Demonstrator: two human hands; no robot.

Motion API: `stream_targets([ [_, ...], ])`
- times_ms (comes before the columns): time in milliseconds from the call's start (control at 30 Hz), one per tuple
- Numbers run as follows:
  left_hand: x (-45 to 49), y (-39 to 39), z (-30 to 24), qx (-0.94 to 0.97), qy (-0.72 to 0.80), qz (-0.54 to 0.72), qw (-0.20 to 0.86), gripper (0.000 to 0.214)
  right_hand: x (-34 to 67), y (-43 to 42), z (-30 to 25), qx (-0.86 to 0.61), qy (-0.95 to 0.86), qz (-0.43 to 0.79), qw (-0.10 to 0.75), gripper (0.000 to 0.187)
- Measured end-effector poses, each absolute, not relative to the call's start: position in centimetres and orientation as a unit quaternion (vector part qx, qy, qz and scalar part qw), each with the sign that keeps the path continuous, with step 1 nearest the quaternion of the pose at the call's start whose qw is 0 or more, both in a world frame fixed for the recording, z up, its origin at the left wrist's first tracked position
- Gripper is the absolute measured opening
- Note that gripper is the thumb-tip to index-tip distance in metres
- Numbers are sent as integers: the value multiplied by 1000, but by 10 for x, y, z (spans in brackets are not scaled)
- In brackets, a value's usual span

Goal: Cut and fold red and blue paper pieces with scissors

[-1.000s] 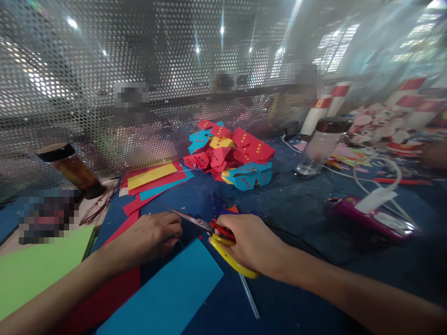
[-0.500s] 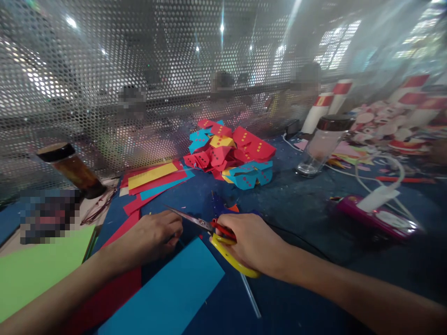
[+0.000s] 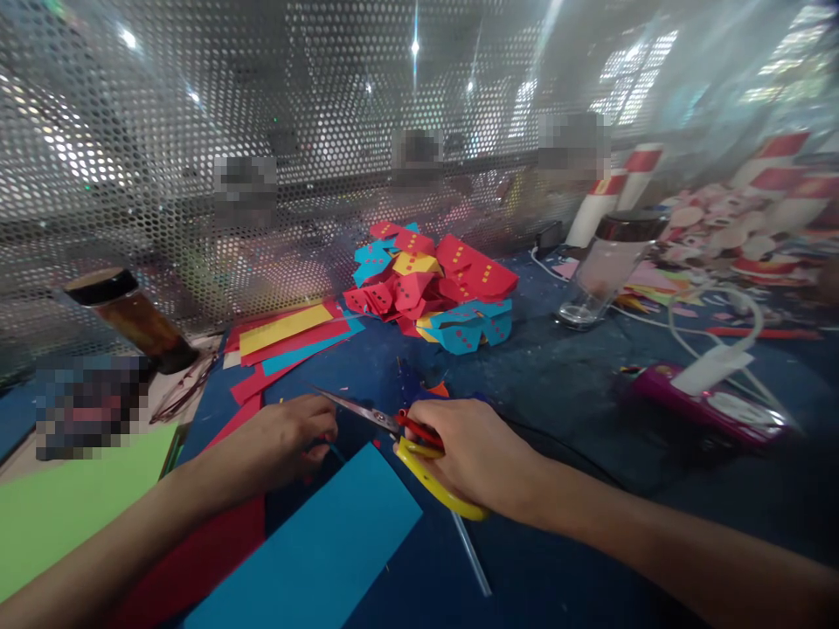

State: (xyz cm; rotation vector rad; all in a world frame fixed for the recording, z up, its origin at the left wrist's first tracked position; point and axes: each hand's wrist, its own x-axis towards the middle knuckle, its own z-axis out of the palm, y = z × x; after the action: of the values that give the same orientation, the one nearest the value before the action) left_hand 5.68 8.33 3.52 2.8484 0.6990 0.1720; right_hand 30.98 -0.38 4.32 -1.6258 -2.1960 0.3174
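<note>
My right hand [image 3: 468, 454] grips a pair of scissors [image 3: 419, 463] with red and yellow handles. Their blades look nearly closed and point left, passing just above my left hand. The fingers of my left hand [image 3: 288, 441] are curled in over the table. A thin blue sliver shows at its fingertips, too small to make out fully. Just below both hands lies a blue sheet of paper [image 3: 315, 542], with red paper [image 3: 203, 568] under my left forearm. A clear stick [image 3: 470, 555] rests by the scissors' handles. Behind my right hand is a dark blue object [image 3: 407, 383], partly covered.
Folded red, blue and yellow paper pieces [image 3: 426, 288] are heaped at the back. Paper strips [image 3: 288, 332] lie to their left. A dark drink bottle [image 3: 131, 314], a clear jar [image 3: 603, 271] and a purple device with white cable [image 3: 708, 406] stand around. A perforated metal screen [image 3: 315, 105] rises behind.
My left hand has shifted very slightly left, and the blue sliver at its fingertips shows a little more. The scissors and my right hand have stayed almost still.
</note>
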Motion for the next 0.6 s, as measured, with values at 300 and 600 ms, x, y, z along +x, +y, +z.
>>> stream_targets([
  [300,60,83,39,969,224,55,86,19,309,-4,44,-577,-786,102,195,30],
  [600,58,82,29,967,230,85,72,20,310,-5,45,-582,-783,107,192,26],
])
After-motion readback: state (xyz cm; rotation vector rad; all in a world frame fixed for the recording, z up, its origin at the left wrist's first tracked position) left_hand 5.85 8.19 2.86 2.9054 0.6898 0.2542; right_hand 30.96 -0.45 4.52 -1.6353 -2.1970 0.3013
